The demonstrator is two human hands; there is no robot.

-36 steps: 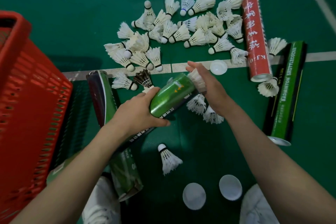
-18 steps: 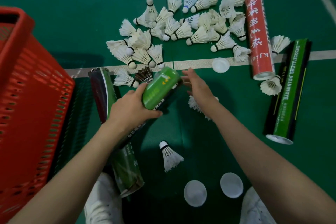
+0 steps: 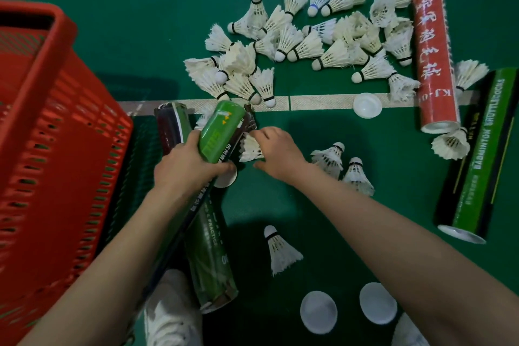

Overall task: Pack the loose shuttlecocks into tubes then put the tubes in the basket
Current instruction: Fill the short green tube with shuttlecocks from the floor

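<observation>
While left fingers [image 3: 194,139] wrap the green tube [image 3: 222,129], right fingers [image 3: 264,132] pinch a shuttlecock [image 3: 250,149] (green court floor [image 3: 140,36], white line [image 3: 317,101]).

Dim, flat overhead light through a wide-angle lens.
Soft shadows pool on the green floor [image 3: 140,36] low in the frame; the red basket [image 3: 70,149] bows and smears at the left edge.

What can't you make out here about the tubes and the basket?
1. Head view: green tube in left hand, how full: its wall hides the inside.
2. Red basket: contents cut by left edge, screened by its wall.
3. Cork of the shuttlecock in the right hand: covered by the hand.
</observation>
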